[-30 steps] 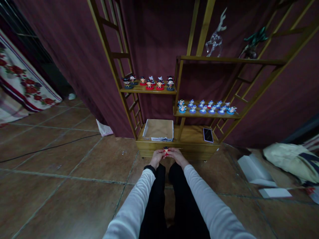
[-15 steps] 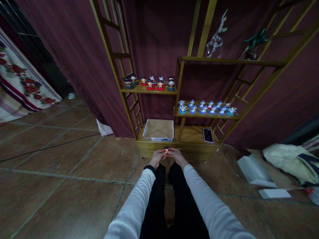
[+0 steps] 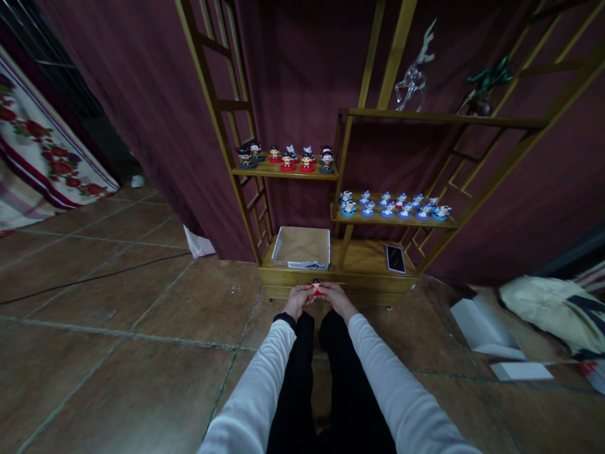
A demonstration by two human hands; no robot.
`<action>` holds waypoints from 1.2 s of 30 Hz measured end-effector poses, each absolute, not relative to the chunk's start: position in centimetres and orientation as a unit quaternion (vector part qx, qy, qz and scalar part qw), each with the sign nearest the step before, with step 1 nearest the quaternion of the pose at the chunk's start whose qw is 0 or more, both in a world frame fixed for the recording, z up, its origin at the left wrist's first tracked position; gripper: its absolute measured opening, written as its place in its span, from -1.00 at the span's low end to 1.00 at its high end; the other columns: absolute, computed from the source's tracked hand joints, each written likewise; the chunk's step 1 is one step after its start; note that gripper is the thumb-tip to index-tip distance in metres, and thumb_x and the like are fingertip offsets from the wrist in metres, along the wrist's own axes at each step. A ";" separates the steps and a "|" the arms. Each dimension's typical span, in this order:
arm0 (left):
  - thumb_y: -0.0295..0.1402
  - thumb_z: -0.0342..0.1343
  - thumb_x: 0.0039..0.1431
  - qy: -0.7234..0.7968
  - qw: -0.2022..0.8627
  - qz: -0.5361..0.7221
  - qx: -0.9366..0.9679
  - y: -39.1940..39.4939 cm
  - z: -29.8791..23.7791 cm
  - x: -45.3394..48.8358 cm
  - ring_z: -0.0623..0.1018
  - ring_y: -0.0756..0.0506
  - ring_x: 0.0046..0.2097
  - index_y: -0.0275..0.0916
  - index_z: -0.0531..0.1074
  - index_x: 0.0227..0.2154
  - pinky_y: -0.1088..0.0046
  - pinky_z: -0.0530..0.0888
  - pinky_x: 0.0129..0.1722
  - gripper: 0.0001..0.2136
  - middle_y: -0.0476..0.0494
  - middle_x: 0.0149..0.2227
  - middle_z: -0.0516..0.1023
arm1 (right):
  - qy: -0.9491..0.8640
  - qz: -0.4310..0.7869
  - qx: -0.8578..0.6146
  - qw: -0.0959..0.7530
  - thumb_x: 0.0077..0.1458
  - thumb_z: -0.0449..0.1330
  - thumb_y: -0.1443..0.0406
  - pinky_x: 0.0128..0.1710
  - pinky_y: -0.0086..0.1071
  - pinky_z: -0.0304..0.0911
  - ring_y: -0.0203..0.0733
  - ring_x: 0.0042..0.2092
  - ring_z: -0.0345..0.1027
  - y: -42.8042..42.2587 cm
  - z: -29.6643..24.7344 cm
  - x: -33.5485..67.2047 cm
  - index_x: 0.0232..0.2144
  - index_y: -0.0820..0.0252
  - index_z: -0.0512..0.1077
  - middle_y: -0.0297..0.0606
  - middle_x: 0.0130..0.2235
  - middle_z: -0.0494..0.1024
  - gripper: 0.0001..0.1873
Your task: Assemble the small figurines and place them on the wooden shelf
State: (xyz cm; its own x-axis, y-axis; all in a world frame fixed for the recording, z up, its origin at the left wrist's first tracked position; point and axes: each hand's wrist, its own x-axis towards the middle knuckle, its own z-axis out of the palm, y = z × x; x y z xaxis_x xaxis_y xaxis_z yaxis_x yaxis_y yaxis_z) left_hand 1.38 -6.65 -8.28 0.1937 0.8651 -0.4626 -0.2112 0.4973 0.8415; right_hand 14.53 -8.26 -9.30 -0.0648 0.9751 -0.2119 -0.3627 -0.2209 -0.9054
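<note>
Both my hands meet over my knees in front of a low wooden shelf unit [image 3: 359, 274]. My left hand [image 3: 299, 299] and my right hand [image 3: 334, 296] are closed together on a small red-based figurine [image 3: 316, 287], whose dark head pokes up between my fingertips. Just beyond it sits an open cardboard box [image 3: 302, 247] on the bottom board. Several red-based figurines [image 3: 288, 159] stand on the left shelf, and several blue-based figurines [image 3: 392, 205] stand on the lower right shelf.
A phone [image 3: 395, 258] lies on the bottom board right of the box. A glass deer [image 3: 414, 72] and a dark green ornament [image 3: 484, 85] stand on the top shelf. White boxes [image 3: 482, 325] and a cream bag [image 3: 558, 309] lie on the tiled floor at right. A cable [image 3: 94, 277] crosses the floor at left.
My hands and the figurine have stayed in place. The view has only shifted slightly.
</note>
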 end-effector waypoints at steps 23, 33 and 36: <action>-0.42 0.24 -0.12 0.500 0.687 0.407 0.334 -6.9 -9.2 1.8 0.45 0.10 -0.57 -0.35 0.44 -0.45 0.65 0.33 -0.57 -0.85 -0.06 -0.57 0.47 | -0.328 0.639 -0.449 0.531 -0.37 0.34 0.26 -0.24 -0.28 0.27 -0.24 -0.40 0.40 -8.2 -9.7 14.4 -0.48 0.19 0.49 -0.30 -0.42 0.56 -0.73; -0.46 0.30 -0.35 0.436 0.677 0.490 0.334 -6.7 -9.3 1.4 0.46 0.06 -0.48 -0.29 0.43 -0.39 0.57 0.35 -0.45 -0.67 -0.02 -0.49 0.49 | -0.354 0.597 -0.434 0.574 -0.41 0.33 0.39 -0.09 -0.27 0.23 -0.16 -0.17 0.39 -8.5 -8.7 14.6 -0.23 0.09 0.47 -0.30 -0.20 0.56 -0.48; -0.48 0.30 -0.37 0.421 0.682 0.498 0.330 -6.8 -9.3 1.3 0.46 0.06 -0.45 -0.29 0.44 -0.39 0.57 0.35 -0.42 -0.66 -0.04 -0.43 0.51 | -0.361 0.594 -0.421 0.583 -0.39 0.34 0.38 -0.06 -0.25 0.21 -0.16 -0.16 0.40 -8.6 -8.5 14.6 -0.21 0.09 0.47 -0.30 -0.20 0.57 -0.47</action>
